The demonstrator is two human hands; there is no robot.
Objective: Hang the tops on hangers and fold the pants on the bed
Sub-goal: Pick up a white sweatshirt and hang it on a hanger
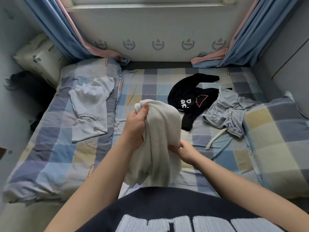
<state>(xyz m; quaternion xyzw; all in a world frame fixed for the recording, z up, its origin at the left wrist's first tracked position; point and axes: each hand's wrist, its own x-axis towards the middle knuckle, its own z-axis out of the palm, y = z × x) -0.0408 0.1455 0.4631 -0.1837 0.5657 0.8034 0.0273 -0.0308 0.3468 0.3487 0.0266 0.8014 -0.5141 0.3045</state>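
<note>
Found a pale white shirt (91, 106) at the far left, rumpled but mostly flat on a folded checked quilt (50, 156), well apart from both hands. Held the cream garment (160, 139) up over the near middle of the bed (150, 81). Gripped its bunched top end high with the left hand (136, 126), fingers and thumb curled tight round the cloth. Pinched its right edge lower down with the right hand (185, 152), fingers closed on a fold. Judged the long axis close to upright, running from the left fist down to loose folds hanging near the torso, with the left hand at the working end and the right about mid-length. Could not tell top from pants in that bundle. Read the cloth as a soft, matte knit, fairly thick, falling in heavy lengthwise folds. Judged the next move to need the right hand sliding along to an edge to open the piece out. Passed, further right, a black top (189, 97) with pale lettering, thin and limp, one sleeve curving toward the wall. Noted, touching it, crumpled pale blue pants (229, 113), with a drawstring (215, 139) trailing toward the near side. Saw no hangers anywhere.
</note>
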